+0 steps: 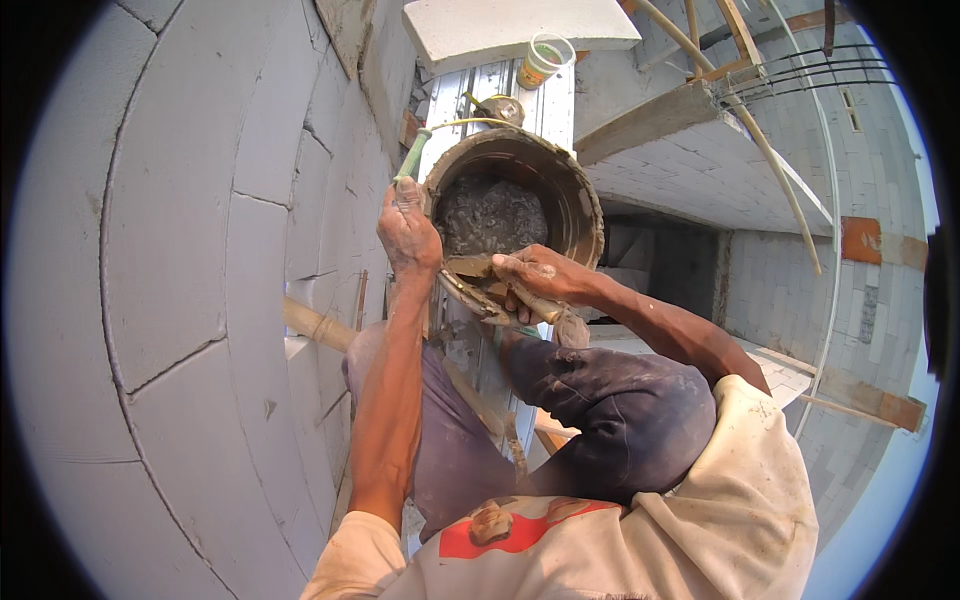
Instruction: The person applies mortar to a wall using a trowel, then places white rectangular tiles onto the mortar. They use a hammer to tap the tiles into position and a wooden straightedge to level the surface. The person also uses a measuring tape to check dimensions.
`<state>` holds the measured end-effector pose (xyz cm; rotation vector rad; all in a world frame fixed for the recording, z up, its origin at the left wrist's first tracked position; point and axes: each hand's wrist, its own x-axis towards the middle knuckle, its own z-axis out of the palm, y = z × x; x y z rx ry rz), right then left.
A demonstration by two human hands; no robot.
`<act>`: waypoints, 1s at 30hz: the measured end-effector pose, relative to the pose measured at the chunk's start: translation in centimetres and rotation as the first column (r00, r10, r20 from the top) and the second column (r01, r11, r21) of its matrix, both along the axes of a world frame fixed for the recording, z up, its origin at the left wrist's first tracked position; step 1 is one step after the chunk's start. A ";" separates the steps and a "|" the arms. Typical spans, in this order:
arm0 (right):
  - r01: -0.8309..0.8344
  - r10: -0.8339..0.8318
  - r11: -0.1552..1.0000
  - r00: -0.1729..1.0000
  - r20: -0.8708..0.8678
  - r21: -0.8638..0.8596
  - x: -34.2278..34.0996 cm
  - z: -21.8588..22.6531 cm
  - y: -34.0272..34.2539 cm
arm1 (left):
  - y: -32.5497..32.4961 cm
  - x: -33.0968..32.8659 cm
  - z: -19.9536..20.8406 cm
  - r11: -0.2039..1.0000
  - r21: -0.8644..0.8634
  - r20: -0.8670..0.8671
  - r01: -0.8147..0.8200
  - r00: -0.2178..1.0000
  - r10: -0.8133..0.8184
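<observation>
Two hands are seen over a bucket (575, 195) of dark grey mortar (490, 212), which is set on a metal plank (480, 85) just in front of the knees. The left hand (408, 232) is closed around a green handle (412, 155) at the bucket's left rim; what tool it belongs to cannot be told. The right hand (535, 275) is wrapped around the handle of a trowel (478, 297), whose mortar-caked blade is held at the near rim of the bucket, between both hands. A block wall (200, 250) is close on the left. A plastic cup (545, 58) and a white block (520, 25) are seen beyond the bucket.
</observation>
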<state>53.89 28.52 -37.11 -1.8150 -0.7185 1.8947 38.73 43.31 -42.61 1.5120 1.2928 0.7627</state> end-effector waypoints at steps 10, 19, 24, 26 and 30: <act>-0.328 -0.025 0.893 0.650 0.760 0.310 19.3 -5.4 15.2 | 1.7 -2.5 -2.9 0.987 -0.149 0.099 -0.065 0.992 0.080; -0.406 0.066 0.899 0.498 0.865 0.166 20.2 -16.0 19.8 | 0.9 -1.3 -1.8 0.991 -0.094 -0.134 -0.095 0.988 0.082; -0.301 -0.167 0.855 0.612 0.773 0.423 16.7 -6.7 17.3 | -0.3 -2.2 3.3 0.971 -0.075 -0.242 -0.229 0.948 0.205; -0.164 -0.376 0.797 0.619 0.690 0.581 15.7 -1.9 16.1 | -2.2 -2.6 7.2 0.975 -0.010 -0.268 -0.222 0.940 0.211; 0.042 -0.539 0.748 0.621 0.569 0.662 15.0 8.1 13.7 | -4.4 -3.8 16.1 0.988 0.146 -0.334 -0.046 0.938 0.093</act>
